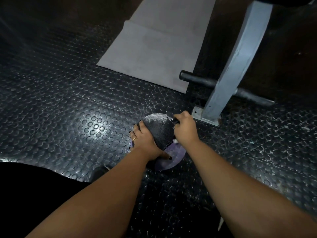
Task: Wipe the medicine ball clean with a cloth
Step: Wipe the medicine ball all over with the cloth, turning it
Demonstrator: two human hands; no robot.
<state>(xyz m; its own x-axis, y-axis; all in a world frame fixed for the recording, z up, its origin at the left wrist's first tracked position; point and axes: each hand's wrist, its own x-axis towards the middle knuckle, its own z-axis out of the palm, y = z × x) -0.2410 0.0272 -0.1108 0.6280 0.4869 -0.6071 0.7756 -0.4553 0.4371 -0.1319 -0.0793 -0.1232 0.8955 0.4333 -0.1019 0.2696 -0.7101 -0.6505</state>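
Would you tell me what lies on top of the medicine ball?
A dark cloth drapes over it, pinched by the right hand; the left hand grips the medicine ball, whose purple lower edge alone shows; the rest is covered.

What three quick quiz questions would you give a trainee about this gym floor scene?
1. True or false: the left hand holds the medicine ball on its left side.
2. What does the right hand have in its grip? A, a spray bottle. B, a dark cloth. C, a dumbbell.
3. Fill the gap: beyond the ball, a flat grey ___ lies on the studded floor.

Key: 1, true. 2, B. 3, mat.
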